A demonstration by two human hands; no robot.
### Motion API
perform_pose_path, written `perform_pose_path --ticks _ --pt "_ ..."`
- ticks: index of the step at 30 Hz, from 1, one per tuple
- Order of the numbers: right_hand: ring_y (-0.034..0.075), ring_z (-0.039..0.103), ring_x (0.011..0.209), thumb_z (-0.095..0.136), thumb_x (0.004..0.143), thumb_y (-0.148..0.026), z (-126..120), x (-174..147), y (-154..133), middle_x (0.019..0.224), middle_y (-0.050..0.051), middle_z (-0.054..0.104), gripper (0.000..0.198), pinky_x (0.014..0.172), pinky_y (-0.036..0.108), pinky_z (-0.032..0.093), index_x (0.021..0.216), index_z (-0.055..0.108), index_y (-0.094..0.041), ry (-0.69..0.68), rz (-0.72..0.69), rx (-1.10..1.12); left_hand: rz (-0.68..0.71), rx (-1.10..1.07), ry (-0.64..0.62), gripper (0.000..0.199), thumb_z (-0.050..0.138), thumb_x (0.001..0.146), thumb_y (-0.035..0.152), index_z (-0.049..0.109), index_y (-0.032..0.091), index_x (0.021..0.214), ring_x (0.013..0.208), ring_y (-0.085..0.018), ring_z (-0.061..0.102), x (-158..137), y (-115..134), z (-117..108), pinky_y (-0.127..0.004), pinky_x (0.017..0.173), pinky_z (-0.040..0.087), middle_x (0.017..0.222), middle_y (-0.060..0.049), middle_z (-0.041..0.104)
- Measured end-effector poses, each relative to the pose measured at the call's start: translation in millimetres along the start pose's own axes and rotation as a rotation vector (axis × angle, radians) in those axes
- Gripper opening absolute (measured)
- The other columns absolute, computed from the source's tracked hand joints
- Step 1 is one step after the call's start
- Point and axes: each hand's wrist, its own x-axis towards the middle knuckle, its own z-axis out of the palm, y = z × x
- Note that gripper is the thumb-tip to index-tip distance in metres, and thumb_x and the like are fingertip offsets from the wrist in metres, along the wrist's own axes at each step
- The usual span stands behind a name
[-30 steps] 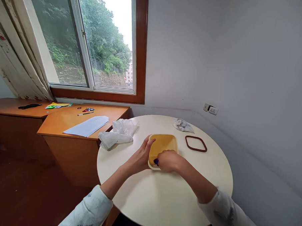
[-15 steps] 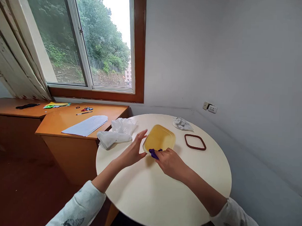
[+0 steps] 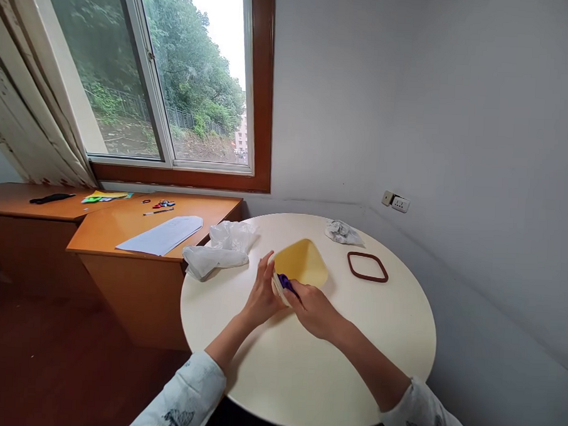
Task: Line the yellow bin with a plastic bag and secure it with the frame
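Over the middle of the round table, a yellow squarish container (image 3: 305,262) with rounded corners stands tilted, its pale left edge turned toward me. My left hand (image 3: 263,295) grips that edge from the left, fingers up along its outer side. In my right hand (image 3: 313,310), a bunched purple cloth (image 3: 286,283) is pinched and pressed against the inside of the same edge. My hands partly hide the container's near side. To the right, a brown rounded-square ring (image 3: 367,267) lies flat on the table.
A crumpled clear plastic bag (image 3: 223,248) lies at the round white table's (image 3: 305,377) left edge, with a smaller crumpled bag (image 3: 343,232) at the back. On the adjoining wooden desk (image 3: 99,227) rest paper sheets (image 3: 163,235), a pen (image 3: 158,212) and small items. A wall socket (image 3: 400,203) is behind.
The container has tipped so its left edge faces me more. My left hand has moved right and closer to my right hand; the purple cloth has shifted slightly up and left.
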Motion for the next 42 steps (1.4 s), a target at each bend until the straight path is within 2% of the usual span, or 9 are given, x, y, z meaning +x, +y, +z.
perform_pose_path --ticks 4,8,16,20,25,31,35,37,42 --pt "0.015 0.056 0.069 0.030 0.088 -0.024 -16.7 0.7 2.6 0.080 0.005 0.063 0.029 0.055 0.023 0.034 0.084 0.058 -0.017 -0.239 0.056 -0.139 0.056 -0.019 -0.059 0.119 0.077 0.058 0.037 -0.013 0.035 0.136 0.131 -0.034 0.020 -1.8 0.4 -3.4 -0.056 0.100 0.027 0.141 -0.017 0.013" --pt "0.018 0.058 0.073 0.037 0.082 -0.023 -14.7 23.2 8.0 0.088 0.007 0.064 0.026 0.055 0.024 0.037 0.091 0.060 -0.016 -0.480 0.105 -0.253 0.141 0.007 -0.066 0.119 0.078 0.056 0.038 -0.008 0.036 0.138 0.131 -0.036 0.020 -4.0 1.2 -2.0 -0.060 0.101 0.020 0.141 -0.016 0.018" --pt "0.020 0.059 0.080 0.063 0.065 -0.019 11.5 71.8 9.9 0.091 0.007 0.065 0.025 0.068 0.027 0.045 0.090 0.063 -0.015 -0.628 0.035 -0.338 0.183 -0.006 -0.052 0.115 0.078 0.057 0.033 -0.002 0.033 0.139 0.131 -0.035 0.020 -6.3 -4.1 -0.1 -0.061 0.101 0.020 0.140 -0.017 0.020" --pt "0.026 0.059 0.086 0.057 0.072 -0.019 8.6 65.9 16.9 0.092 0.011 0.065 0.020 0.073 0.035 0.044 0.091 0.063 -0.014 -0.565 0.086 -0.473 0.170 0.004 -0.053 0.115 0.079 0.056 0.036 -0.001 0.033 0.139 0.130 -0.035 0.022 -5.6 -6.3 0.7 -0.060 0.101 0.021 0.140 -0.017 0.020" --pt "0.025 0.061 0.078 0.047 0.078 -0.017 -13.6 30.3 17.7 0.085 0.013 0.066 0.019 0.064 0.032 0.044 0.086 0.064 -0.013 -0.518 0.091 -0.541 0.135 -0.012 -0.060 0.116 0.079 0.055 0.039 -0.001 0.033 0.138 0.130 -0.035 0.023 -5.0 -7.8 -0.6 -0.058 0.101 0.024 0.139 -0.017 0.020" --pt "0.021 0.059 0.085 0.033 0.087 -0.017 -38.5 -19.7 12.0 0.089 0.008 0.065 0.028 0.072 0.031 0.042 0.092 0.061 -0.016 -0.289 -0.112 -0.418 0.091 -0.086 -0.037 0.112 0.079 0.055 0.037 0.003 0.030 0.138 0.128 -0.033 0.026 -0.5 -4.9 -3.3 -0.054 0.099 0.032 0.138 -0.017 0.023" --pt "0.020 0.056 0.097 0.046 0.086 -0.029 -29.7 -28.7 29.4 0.098 0.006 0.064 0.022 0.092 0.037 0.036 0.102 0.055 -0.018 -0.104 -0.249 -0.329 0.054 -0.134 -0.027 0.111 0.079 0.054 0.038 0.006 0.027 0.137 0.128 -0.033 0.027 1.9 -2.9 -6.4 -0.052 0.100 0.033 0.137 -0.017 0.023" --pt "0.019 0.056 0.098 0.046 0.087 -0.026 -18.0 -24.0 44.1 0.097 0.006 0.063 0.020 0.101 0.040 0.029 0.104 0.054 -0.018 -0.009 -0.317 -0.354 0.039 -0.143 -0.023 0.111 0.079 0.054 0.037 0.007 0.025 0.137 0.128 -0.032 0.027 2.6 -2.2 -7.4 -0.051 0.100 0.033 0.137 -0.017 0.024" --pt "0.017 0.060 0.081 0.036 0.089 -0.015 6.9 -4.8 72.1 0.084 0.008 0.064 0.021 0.093 0.039 0.037 0.095 0.056 -0.016 0.107 -0.449 -0.448 0.050 -0.127 -0.025 0.112 0.079 0.053 0.036 0.006 0.027 0.138 0.129 -0.032 0.026 1.1 -3.1 -7.3 -0.052 0.100 0.033 0.138 -0.016 0.024"
